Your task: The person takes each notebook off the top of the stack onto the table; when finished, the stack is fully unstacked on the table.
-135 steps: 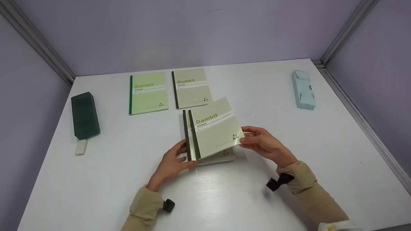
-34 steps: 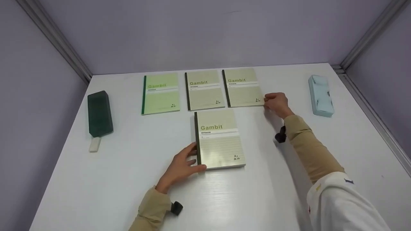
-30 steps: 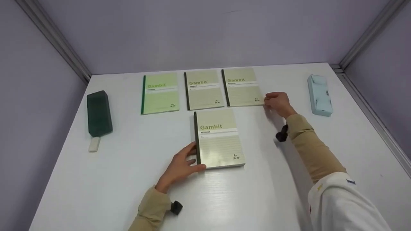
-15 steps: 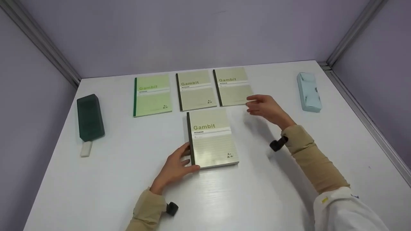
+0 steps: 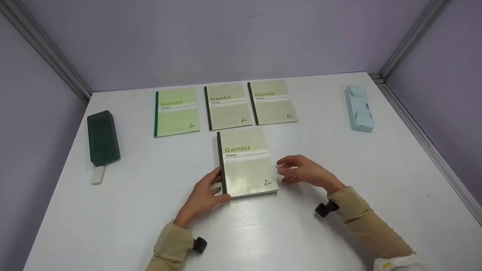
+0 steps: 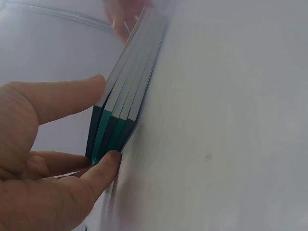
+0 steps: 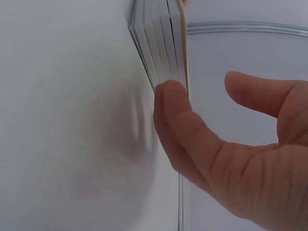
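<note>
A stack of several green-beige "Gambit" notebooks (image 5: 246, 165) lies mid-table. My left hand (image 5: 216, 184) grips its dark spine side. In the left wrist view the thumb (image 6: 62, 96) lies against the top notebook and a finger (image 6: 103, 168) presses the lowest spine of the notebook stack (image 6: 130, 82). My right hand (image 5: 281, 168) is at the stack's right edge. The right wrist view shows one finger (image 7: 168, 106) touching the page edges of the notebook stack (image 7: 161, 33), with the thumb (image 7: 255, 91) held apart in the air.
Three single notebooks lie in a row at the back: a brighter green one (image 5: 176, 113), a beige one (image 5: 227, 106) and another beige one (image 5: 272, 101). A dark green case (image 5: 102, 137) and a white eraser (image 5: 98, 175) lie far left, a pale blue case (image 5: 359, 108) far right.
My right hand laid the stack's top notebook as third in the back row, let go, and came back to the stack's right edge. My left hand stayed on the spine.
</note>
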